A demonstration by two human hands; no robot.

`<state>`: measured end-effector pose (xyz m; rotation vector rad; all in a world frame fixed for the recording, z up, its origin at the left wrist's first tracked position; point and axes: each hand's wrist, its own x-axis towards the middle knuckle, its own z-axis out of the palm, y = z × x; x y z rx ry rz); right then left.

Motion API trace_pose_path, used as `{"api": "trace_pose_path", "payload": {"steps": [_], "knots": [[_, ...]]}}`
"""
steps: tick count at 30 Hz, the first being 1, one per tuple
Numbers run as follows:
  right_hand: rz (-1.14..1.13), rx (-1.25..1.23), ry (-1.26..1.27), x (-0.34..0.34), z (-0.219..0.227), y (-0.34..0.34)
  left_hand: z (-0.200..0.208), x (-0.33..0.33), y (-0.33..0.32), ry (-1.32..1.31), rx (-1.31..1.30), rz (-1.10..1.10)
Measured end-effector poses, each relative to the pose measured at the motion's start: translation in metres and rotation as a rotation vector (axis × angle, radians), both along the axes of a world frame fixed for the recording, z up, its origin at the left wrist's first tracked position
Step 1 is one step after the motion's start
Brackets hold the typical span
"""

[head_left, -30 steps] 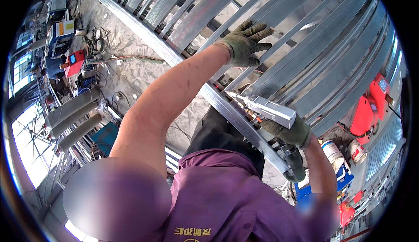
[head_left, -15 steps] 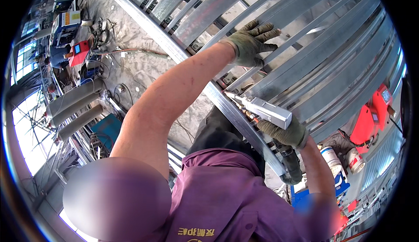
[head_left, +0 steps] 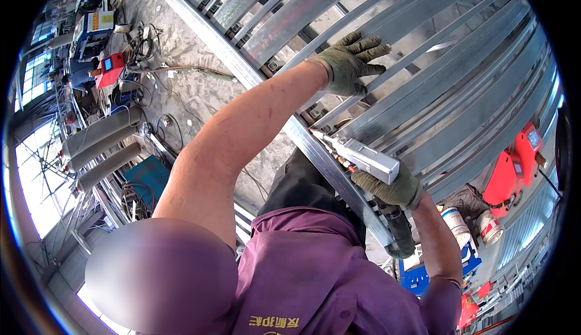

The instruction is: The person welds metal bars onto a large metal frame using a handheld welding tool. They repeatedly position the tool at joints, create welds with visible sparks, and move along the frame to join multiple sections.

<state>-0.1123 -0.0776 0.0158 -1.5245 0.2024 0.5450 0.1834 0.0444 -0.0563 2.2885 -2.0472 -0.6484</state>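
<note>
In a grey-green work glove, my left hand [head_left: 353,64] lies with its fingers spread over the metal slats [head_left: 417,102] of a long galvanized frame. My right hand [head_left: 392,188], gloved the same way, is wrapped round a silver, box-bodied handheld welding gun [head_left: 370,159]. The gun's narrow nozzle points left, close to where the slat ends meet the edge rail [head_left: 327,161]; whether the tip touches is too small to tell. From the gun a thick dark hose [head_left: 399,232] runs back below my right wrist and over the rail's near end.
Red machines with small screens [head_left: 503,175] stand at the right, near white buckets [head_left: 455,225] and a blue crate [head_left: 417,279]. Cables [head_left: 142,42] lie on the floor [head_left: 175,26] at the left, by another red machine [head_left: 111,69] and large grey tubes [head_left: 100,138].
My right hand and the rear of the welding gun have shifted slightly left, while the nozzle stays near the same spot. My left hand keeps its place on the slats.
</note>
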Motion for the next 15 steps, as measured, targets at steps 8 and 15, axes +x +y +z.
{"api": "trace_pose_path", "payload": {"steps": [8, 15], "knots": [[0.043, -0.028, -0.004, 0.0017, -0.0003, -0.0008, 0.0004, -0.0013, -0.0003, -0.003, 0.003, 0.006], [0.075, -0.035, 0.022, 0.0031, 0.0020, -0.0032, -0.0058, -0.0009, 0.0019, 0.017, -0.024, 0.018]]}}
